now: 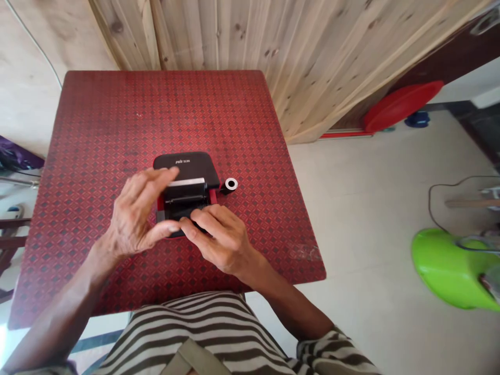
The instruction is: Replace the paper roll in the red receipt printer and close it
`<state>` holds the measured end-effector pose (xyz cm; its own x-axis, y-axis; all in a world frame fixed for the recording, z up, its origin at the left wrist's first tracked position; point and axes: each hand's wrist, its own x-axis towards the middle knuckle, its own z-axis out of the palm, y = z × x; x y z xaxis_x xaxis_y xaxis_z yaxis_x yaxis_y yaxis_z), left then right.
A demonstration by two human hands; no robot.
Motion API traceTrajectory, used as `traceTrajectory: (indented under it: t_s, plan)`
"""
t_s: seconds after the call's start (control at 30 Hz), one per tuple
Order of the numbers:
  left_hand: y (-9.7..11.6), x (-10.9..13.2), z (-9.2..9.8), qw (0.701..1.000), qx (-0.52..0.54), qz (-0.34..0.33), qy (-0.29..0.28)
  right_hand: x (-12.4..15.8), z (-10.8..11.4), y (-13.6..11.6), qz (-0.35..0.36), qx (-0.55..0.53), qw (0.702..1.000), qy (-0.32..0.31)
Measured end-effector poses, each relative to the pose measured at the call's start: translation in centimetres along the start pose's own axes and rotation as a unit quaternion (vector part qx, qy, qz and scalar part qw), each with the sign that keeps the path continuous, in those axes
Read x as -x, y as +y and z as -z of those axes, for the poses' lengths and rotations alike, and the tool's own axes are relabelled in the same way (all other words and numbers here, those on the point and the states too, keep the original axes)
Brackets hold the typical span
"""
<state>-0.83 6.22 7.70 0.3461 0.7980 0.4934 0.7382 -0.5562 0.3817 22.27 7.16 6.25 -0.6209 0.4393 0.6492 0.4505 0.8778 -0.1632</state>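
A small black and red desktop machine (209, 169) with pale lettering on top lies on the table, its front compartment exposed. Dark rollers or bars show inside, and a pale strip (187, 182) runs along the compartment's upper edge. My left hand (136, 213) is over the machine's left side, thumb and fingers spread apart. At the compartment's front edge, my right hand (221, 237) has its fingers bent and pressed together; whatever they hold is hidden. The thumb of my left hand reaches close to my right fingertips. Beside the machine on the right stands a small roll (231, 184) with a white ring-shaped end.
The table (273, 224) has a red patterned cover. Behind it rises a wooden plank wall (250, 36). On the floor to the right are a lime-green plastic object (441, 271) and a large red basin-like object (402, 107). Dark wooden furniture (11, 242) stands at the left.
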Motion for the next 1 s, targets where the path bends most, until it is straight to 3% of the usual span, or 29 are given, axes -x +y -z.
traceTrajectory:
  t_s: [0.17, 0.47, 0.6, 0.7, 0.83, 1.0]
  plan:
    - [0.4, 2.6, -1.1, 0.998, -0.023, -0.044, -0.027, 0.6, -0.2, -0.1, -0.006, 0.002, 1.000, -0.013]
    - [0.1, 3.0, -1.9, 0.997, -0.052, -0.063, -0.010, 0.7, -0.3, 0.0, -0.026, -0.009, 1.000, -0.001]
    - [0.1, 3.4, -2.4, 0.997, -0.058, -0.057, -0.006, 1.7, 0.8, 0.4, -0.084, -0.040, 0.994, 0.050]
    - [0.5, 4.1, -2.9, 0.999, -0.044, -0.024, 0.008, 3.9, 1.3, 1.1, -0.178, -0.059, 0.979, 0.084]
    - [1.6, 5.9, -3.3, 0.993, -0.047, 0.027, 0.106, 8.0, 0.3, 2.0, -0.277, -0.057, 0.959, 0.005]
    - [1.9, 8.0, -3.8, 0.986, -0.077, 0.043, 0.138, 10.2, -1.9, 2.0, -0.282, 0.053, 0.954, -0.092]
